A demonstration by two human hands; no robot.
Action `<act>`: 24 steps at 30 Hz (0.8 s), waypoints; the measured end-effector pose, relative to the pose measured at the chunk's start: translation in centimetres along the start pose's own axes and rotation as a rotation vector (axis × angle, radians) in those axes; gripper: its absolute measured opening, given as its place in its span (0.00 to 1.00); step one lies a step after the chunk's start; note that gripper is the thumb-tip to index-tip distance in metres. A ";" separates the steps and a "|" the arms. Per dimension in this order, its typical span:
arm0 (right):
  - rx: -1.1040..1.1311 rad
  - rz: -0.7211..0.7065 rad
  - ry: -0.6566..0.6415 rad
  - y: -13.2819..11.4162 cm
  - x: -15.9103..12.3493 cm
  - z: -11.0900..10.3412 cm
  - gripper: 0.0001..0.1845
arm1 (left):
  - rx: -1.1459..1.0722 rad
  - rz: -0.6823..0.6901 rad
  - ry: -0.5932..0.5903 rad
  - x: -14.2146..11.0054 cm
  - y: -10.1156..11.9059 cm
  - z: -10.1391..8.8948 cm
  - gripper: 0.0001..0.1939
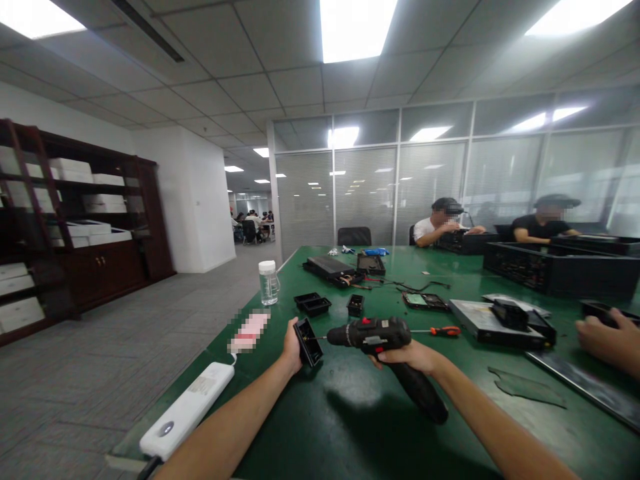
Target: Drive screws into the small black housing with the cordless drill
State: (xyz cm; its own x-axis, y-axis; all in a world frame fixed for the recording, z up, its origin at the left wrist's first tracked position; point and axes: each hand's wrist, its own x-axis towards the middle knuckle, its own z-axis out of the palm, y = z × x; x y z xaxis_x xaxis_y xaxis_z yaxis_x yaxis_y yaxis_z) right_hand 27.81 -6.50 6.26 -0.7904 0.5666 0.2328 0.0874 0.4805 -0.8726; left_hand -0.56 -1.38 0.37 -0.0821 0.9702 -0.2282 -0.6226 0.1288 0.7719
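Observation:
My left hand [293,345] grips a small black plastic box [309,343], tilted so its hollow side faces right. In my right hand [407,355] is a black cordless drill [371,334], its handle slanting down to the right. The drill's thin bit points left and reaches the box's opening; whether it touches anything inside I cannot tell. Beyond my hands stand a black two-part tray [313,305] and a small black tray [355,305] with tiny bits in it. A screwdriver [445,331] with an orange and black handle lies right of the drill.
A white power strip [187,407] and a clear bottle [269,283] line the green table's [280,427] left edge. An opened drive [425,301], a silver metal unit [493,325] and a glass shard [527,387] lie rightward. Another person's hand [610,337] is at far right; two people sit beyond.

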 end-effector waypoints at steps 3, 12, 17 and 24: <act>-0.007 -0.002 0.005 -0.1 0.0 0.0 0.17 | 0.009 -0.006 -0.009 0.0 0.0 0.0 0.21; 0.002 -0.001 0.010 -0.1 -0.1 0.1 0.17 | 0.008 -0.004 0.001 0.3 -0.1 -0.1 0.21; 0.011 0.020 0.019 0.0 -0.1 0.1 0.17 | -0.002 -0.003 -0.003 0.1 -0.1 0.0 0.21; -0.003 0.016 0.015 -0.3 -0.1 0.2 0.17 | 0.018 -0.012 -0.031 0.2 -0.1 -0.2 0.22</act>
State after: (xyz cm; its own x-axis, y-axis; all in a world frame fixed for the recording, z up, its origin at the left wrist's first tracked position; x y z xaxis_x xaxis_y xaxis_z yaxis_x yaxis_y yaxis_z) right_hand 27.75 -6.87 6.36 -0.7800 0.5838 0.2254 0.1014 0.4732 -0.8751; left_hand -0.66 -1.26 0.20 -0.0510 0.9744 -0.2190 -0.6088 0.1435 0.7802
